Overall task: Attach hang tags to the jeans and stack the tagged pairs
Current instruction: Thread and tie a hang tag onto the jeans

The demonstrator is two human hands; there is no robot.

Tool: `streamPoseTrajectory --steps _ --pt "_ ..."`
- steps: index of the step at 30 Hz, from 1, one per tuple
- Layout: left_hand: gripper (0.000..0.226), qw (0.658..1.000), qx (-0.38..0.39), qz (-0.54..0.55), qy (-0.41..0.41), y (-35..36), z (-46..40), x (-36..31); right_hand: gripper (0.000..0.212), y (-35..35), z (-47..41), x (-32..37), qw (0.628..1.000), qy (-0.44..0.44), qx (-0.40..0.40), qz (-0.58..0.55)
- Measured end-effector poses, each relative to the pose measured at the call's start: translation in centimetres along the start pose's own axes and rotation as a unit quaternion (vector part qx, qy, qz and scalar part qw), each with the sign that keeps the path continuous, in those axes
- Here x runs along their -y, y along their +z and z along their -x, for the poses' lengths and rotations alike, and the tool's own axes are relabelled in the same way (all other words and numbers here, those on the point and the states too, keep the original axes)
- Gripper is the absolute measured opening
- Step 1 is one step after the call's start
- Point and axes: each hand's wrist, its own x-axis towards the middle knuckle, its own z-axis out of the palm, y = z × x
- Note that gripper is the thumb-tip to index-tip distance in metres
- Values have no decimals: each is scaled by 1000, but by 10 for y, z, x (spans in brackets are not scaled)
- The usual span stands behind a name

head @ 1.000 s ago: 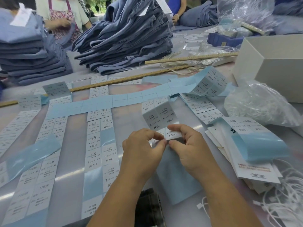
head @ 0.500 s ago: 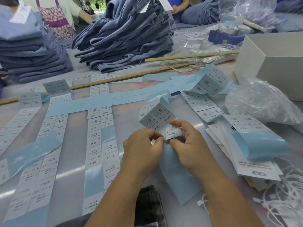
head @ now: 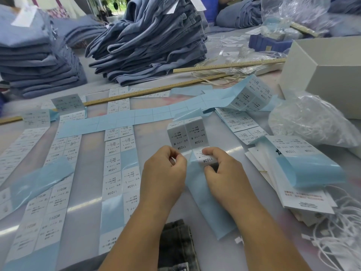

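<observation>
A strip of white size stickers (head: 186,134) on pale blue backing paper (head: 210,202) stands bent up in front of me. My left hand (head: 164,173) pinches the strip's lower left edge. My right hand (head: 222,173) pinches one sticker (head: 207,159) printed 1103#, curling off the backing. White hang tags (head: 304,196) lie in a pile to the right under a blue strip. Folded blue jeans sit in a tall stack (head: 150,45) at the back centre and another stack (head: 37,55) at the back left.
More sticker strips (head: 117,165) lie in rows across the grey table. Two wooden rulers (head: 228,65) cross the back. A white box (head: 328,75) and a bag of white strings (head: 306,122) sit on the right; loose strings (head: 338,237) lie near right. Dark denim (head: 177,245) is at the near edge.
The strip has been raised and straightened. My right hand has drawn the sticker further off the backing, and my hands have moved slightly apart.
</observation>
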Motion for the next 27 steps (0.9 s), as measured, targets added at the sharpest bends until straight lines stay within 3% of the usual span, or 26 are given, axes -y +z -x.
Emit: streamPoseTrajectory --steps 7,16,19,22,25,27 --pt "20 990 -66 112 -47 -5 -5 1 48 2 -2 -8 996 -4 -21 88" --pt "14 978 -67 173 91 0 11 -12 56 1 -1 -2 979 -1 -6 202" --pt "19 982 -20 157 102 2 11 -13 40 -6 -1 2 996 -18 -87 -2" --pt "21 982 16 153 110 3 12 -12 15 -19 -4 7 957 51 -69 -277" --pt "23 981 48 146 118 3 14 -13 37 -25 -5 7 933 71 -34 -352" --pt "22 980 53 149 122 3 14 -13 39 -28 -5 6 924 79 -31 -372"
